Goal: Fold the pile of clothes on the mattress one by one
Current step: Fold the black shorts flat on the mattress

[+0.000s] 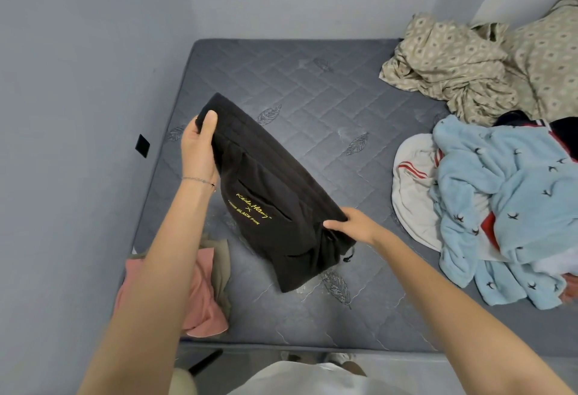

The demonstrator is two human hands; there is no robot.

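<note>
A black garment with yellow lettering [269,194] hangs folded above the grey quilted mattress [312,87]. My left hand [198,147] grips its far upper corner, thumb over the edge. My right hand [350,225] grips the near corner by the drawstring end. The lower edge of the garment touches the mattress. The unfolded pile [500,206] lies at the right: a light blue fleece with small dark bird prints on top, a white piece with red stripes beneath, and dark and red items partly hidden.
A pink and a beige garment [203,294] lie at the mattress's near-left corner. A crumpled beige patterned sheet [463,66] sits at the far right. Grey walls close in on the left and back. A ledge with small items runs above.
</note>
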